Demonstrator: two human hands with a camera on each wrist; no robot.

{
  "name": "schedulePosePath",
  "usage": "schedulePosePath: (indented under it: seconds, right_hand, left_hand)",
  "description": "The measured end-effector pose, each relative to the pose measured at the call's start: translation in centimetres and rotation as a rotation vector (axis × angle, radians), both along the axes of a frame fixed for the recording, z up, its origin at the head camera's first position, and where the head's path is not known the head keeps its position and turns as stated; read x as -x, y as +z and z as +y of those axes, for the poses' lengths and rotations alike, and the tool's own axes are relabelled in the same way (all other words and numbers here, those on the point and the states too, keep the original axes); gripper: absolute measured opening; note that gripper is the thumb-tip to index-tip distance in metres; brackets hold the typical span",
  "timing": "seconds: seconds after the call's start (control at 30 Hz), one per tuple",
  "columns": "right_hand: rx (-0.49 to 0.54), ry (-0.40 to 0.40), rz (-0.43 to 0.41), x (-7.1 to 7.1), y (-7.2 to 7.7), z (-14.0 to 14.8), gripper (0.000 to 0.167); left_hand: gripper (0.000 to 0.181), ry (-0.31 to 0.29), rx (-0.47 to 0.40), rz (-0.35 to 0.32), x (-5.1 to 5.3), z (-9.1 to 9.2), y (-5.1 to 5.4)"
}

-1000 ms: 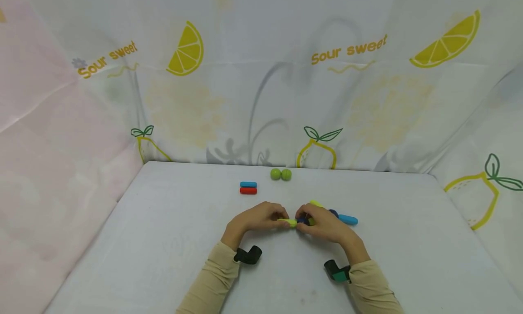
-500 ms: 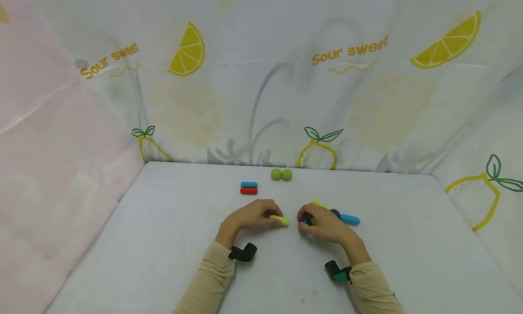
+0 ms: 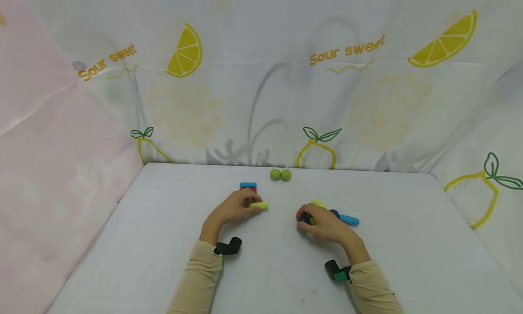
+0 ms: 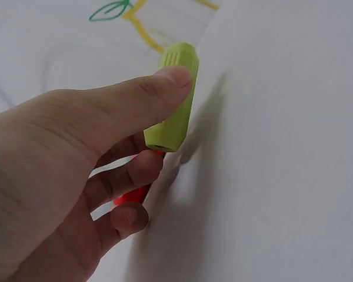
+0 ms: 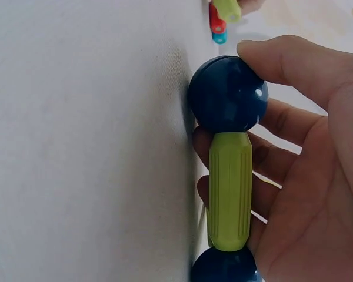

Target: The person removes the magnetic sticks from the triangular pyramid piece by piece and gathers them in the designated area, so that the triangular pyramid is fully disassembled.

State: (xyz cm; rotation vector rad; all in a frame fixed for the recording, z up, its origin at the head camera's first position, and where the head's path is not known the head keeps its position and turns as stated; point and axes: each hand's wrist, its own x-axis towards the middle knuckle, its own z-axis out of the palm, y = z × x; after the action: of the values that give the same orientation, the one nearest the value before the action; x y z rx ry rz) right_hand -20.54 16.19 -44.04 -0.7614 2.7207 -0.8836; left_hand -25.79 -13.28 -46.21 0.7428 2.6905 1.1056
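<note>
Between thumb and fingers, my left hand [image 3: 229, 208] pinches a yellow-green magnetic rod [image 4: 175, 126], held just above the table. Behind those fingers a red rod [image 4: 132, 195] is partly hidden, lying beside a light blue rod [image 3: 248, 185]. My right hand [image 3: 325, 224] grips a dark blue ball [image 5: 226, 97] at one end of a joined piece. From that ball a green rod [image 5: 230, 191] runs to a second dark blue ball [image 5: 225, 267]. A blue rod [image 3: 349, 220] and another yellow-green rod [image 3: 318, 204] extend near the second ball; my hand hides part of this.
Two green balls [image 3: 280, 174] sit side by side near the back edge of the white table [image 3: 400, 241]. A printed cloth [image 3: 241, 96] hangs behind the table and at its sides.
The left hand has drawn its yellow-green rod off the blue ball, then carried it left and back toward the red and blue rods. My right hand stays nearly where it was.
</note>
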Motion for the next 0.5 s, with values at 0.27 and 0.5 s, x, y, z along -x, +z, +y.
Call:
schedulePosePath:
  seconds: [0.27,0.5]
  right_hand:
    - [0.011,0.010,-0.012,0.1,-0.2,0.2,0.020]
    - [0.011,0.023,-0.010,0.1,-0.1,0.3,0.021]
  left_hand:
    - [0.022,0.055,-0.060,0.081,0.4,-1.7,-0.5]
    - [0.021,0.079,-0.072,0.166,0.6,-2.2,-0.8]
